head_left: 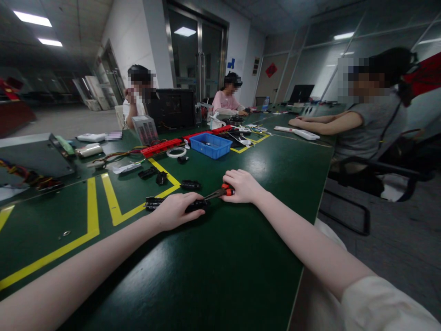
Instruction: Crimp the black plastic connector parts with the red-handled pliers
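Observation:
My right hand (243,186) is closed around the orange-and-black handles of a pair of pliers (215,194). The pliers' narrow jaws point left and touch, or nearly touch, a long black plastic part (154,202) on the green table. Across that part lies my left hand (179,211), fingers over its top and thumb along the near side, gripping it against the table. My fingers hide its middle. Just behind sits a shorter black part (190,184), and further left are two more small black pieces (161,178).
A blue bin (211,146) stands beyond my hands, beside red strips (163,148) and a white tape ring (176,152). Metal power-supply boxes (34,156) and cables are at the left. Yellow tape (93,207) marks the table. Co-workers sit across and to the right.

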Tool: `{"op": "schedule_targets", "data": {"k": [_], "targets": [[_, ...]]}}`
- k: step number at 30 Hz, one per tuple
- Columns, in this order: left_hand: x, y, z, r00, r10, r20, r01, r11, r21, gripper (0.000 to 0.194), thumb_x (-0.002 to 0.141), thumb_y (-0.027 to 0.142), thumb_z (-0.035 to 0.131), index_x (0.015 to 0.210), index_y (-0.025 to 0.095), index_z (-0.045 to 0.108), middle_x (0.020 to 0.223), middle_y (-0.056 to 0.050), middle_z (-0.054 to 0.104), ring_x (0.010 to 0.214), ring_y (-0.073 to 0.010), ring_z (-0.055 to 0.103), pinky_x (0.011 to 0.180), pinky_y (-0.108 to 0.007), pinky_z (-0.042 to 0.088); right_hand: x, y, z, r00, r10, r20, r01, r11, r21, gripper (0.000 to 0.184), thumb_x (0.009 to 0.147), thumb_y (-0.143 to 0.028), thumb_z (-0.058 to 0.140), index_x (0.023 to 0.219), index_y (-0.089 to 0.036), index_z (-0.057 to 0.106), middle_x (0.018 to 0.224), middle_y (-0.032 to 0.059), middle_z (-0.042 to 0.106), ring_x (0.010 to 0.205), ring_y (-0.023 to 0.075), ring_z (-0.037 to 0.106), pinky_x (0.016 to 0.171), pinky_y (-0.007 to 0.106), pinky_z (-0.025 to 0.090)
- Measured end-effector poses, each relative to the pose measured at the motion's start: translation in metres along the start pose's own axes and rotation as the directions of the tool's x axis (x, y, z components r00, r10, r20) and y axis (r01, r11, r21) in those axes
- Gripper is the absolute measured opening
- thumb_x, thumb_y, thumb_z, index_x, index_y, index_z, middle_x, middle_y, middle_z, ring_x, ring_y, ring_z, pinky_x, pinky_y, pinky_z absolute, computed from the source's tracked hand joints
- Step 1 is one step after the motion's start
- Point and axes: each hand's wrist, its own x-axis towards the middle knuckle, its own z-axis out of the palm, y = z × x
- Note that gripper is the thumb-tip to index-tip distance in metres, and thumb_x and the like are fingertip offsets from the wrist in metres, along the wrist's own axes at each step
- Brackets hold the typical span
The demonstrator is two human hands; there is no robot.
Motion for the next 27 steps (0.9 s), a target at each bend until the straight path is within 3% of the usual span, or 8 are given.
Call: {"op": "schedule_targets", "data": {"k": [27], "targets": [[0.0002,-0.0002,-0.0014,1.000,0.009,0.028,-0.009,1.000,-0.008,0.040,0.093,0.049,0.047,0.119,0.019,0.054,0.108,-0.008,0.067,0.092,-0.0224,0.064,0.081,-0.032,0.049,0.0019,-0.0082,-0.0013,0.999,-0.037,0.033,0.036,0.999,0.022,0.034,0.076,-0.051,0.056,0.078,-0.017,0.056,0.082,0.0061,0.058,0.074,0.0183,0.050,0.068,0.030,0.031]]}}
